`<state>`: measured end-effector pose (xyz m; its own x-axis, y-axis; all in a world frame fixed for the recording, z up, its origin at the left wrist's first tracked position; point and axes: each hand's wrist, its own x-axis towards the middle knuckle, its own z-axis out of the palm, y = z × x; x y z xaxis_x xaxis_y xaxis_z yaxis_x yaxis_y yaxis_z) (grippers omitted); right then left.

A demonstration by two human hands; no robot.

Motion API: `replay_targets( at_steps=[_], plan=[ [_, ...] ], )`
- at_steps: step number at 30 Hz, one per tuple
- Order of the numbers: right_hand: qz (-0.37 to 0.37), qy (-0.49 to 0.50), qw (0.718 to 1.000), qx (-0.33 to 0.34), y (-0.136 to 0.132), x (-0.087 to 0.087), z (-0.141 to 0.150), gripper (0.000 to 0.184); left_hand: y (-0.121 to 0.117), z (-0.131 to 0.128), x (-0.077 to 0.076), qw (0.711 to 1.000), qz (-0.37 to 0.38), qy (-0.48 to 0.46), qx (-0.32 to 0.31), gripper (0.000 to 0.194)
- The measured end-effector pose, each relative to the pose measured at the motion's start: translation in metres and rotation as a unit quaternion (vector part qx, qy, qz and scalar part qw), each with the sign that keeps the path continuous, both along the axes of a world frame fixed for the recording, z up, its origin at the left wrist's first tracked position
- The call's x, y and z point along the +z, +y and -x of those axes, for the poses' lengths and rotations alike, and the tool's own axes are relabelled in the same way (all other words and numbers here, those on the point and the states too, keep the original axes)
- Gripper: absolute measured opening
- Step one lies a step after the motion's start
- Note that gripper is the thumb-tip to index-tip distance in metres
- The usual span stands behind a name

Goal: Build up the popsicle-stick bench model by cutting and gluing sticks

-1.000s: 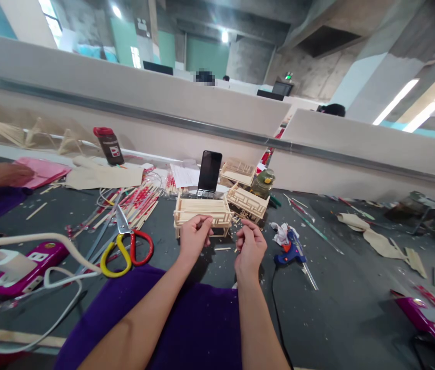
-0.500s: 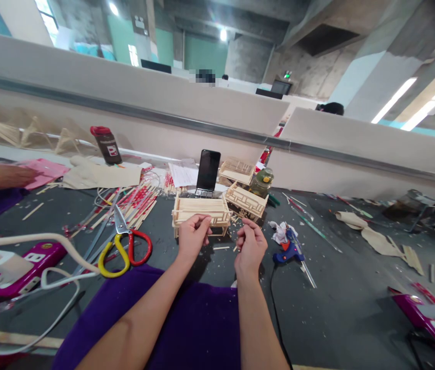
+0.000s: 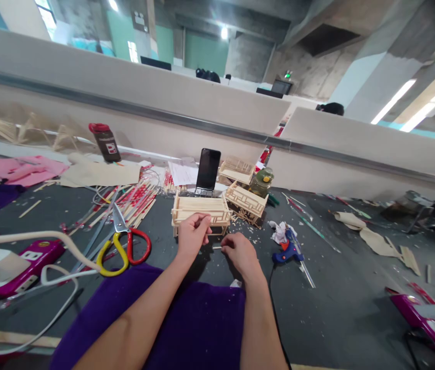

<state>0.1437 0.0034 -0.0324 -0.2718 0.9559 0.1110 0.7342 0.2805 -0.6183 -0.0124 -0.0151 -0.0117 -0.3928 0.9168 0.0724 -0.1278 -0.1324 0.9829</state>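
My left hand is closed in a pinch in front of a small model bench made of wooden sticks; anything between its fingertips is too small or hidden to make out. Low over the dark table, my right hand has thumb and fingers pinched at the right end of a short wooden stick. Behind it to the right is a second stick model, with a third model farther back. Small wood scraps lie around the second model.
A blue glue gun lies to the right, its cord running toward me. Scissors, red-marked stick bundles and a purple power strip are on the left. A phone stands behind the bench, near a green-lidded bottle.
My right hand has come down and left to the short stick on the table. My left hand has hardly moved. Another person's arm at the far left has gone out of view.
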Motion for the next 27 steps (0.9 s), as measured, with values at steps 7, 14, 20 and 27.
replay_targets(
  at_steps=[7,14,20,27],
  plan=[
    [-0.017,0.005,0.999,0.037,-0.004,0.009,0.004,0.018,0.0,0.0,0.0,1.0,-0.002,0.001,0.002,0.033],
    [0.007,0.304,0.952,0.045,-0.004,0.023,0.01,0.012,0.001,0.002,-0.002,1.0,-0.009,-0.001,-0.005,0.035],
    [0.079,0.447,0.891,-0.002,-0.008,0.026,0.019,0.018,0.001,0.003,-0.004,1.0,-0.008,-0.003,-0.007,0.035],
    [0.131,0.528,0.838,-0.032,-0.009,0.023,0.029,0.022,0.0,0.002,-0.002,1.0,-0.006,-0.004,-0.007,0.032]
  ],
)
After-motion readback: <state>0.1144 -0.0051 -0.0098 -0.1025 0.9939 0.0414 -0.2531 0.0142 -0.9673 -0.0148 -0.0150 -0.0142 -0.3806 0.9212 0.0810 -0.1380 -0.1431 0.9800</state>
